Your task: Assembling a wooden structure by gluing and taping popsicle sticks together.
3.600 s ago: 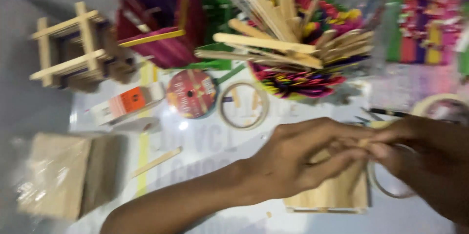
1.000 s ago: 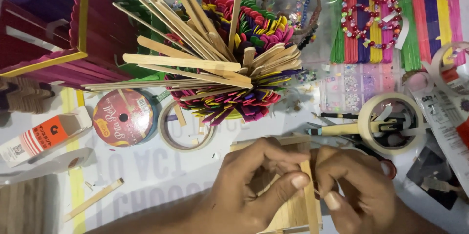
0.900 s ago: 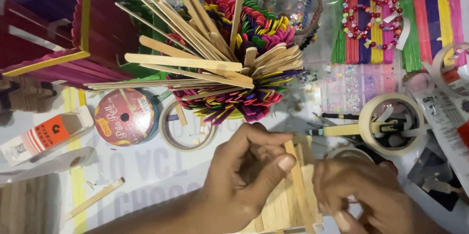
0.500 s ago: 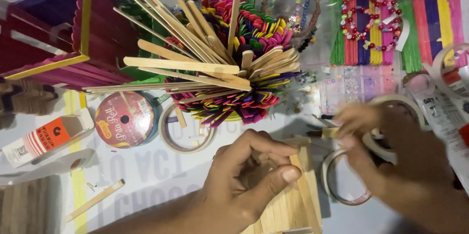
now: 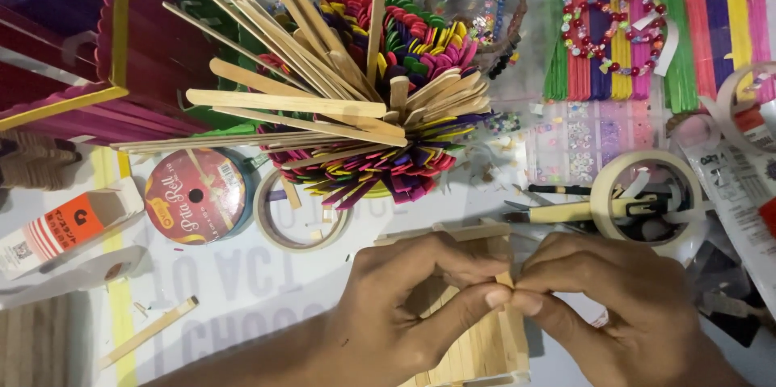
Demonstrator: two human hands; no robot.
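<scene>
Plain wooden craft-stick panel (image 5: 477,347) lies at the counter's (image 5: 242,290) near edge, many sticks already joined. Left hand (image 5: 404,306) and right hand (image 5: 622,306) pinch its upper edge together; the frame looks unfinished.

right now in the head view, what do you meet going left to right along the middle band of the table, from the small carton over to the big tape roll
white and orange carton → red ribbon spool → thin clear tape ring → craft knife with pale handle → wide masking tape roll
</scene>
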